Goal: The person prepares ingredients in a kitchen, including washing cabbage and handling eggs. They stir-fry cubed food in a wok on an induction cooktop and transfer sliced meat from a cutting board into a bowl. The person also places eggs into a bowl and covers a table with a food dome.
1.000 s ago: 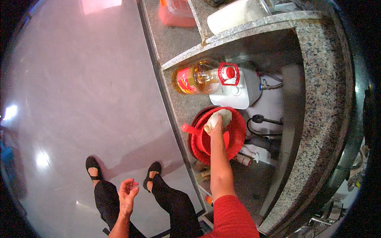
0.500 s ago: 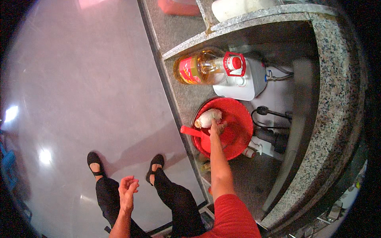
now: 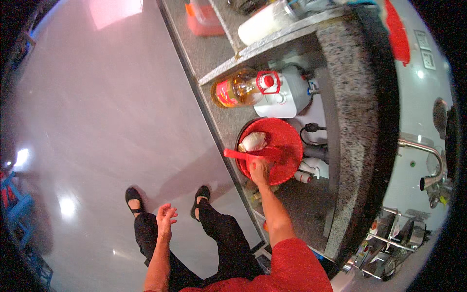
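My right hand (image 3: pixel 259 171) reaches down into the cupboard, over a round red basin (image 3: pixel 291 141). Its fingers are closed at the cup of a red plastic dipper (image 3: pixel 236 154), whose handle sticks out past the basin's left rim. The fingertips are partly hidden by the dipper. Beside it in the basin lies a white bundle (image 3: pixel 253 141) that looks like a crumpled plastic bag; its contents cannot be made out. My left hand (image 3: pixel 166 217) hangs above the floor near my legs, fingers loosely bent and apart, holding nothing.
Beyond the basin stand a large oil bottle (image 3: pixel 228 92) with a red cap and a white jug (image 3: pixel 277 104). Black pipes (image 3: pixel 315 152) and a white bottle with a red band (image 3: pixel 304 176) are behind it. A granite counter edge (image 3: pixel 357 121) overhangs at right, with a faucet (image 3: pixel 428 146) beyond.
My right hand has left the white bundle, moved toward me and closed on the dipper, which has shifted slightly. The view has swung, bringing the sink area in at right.
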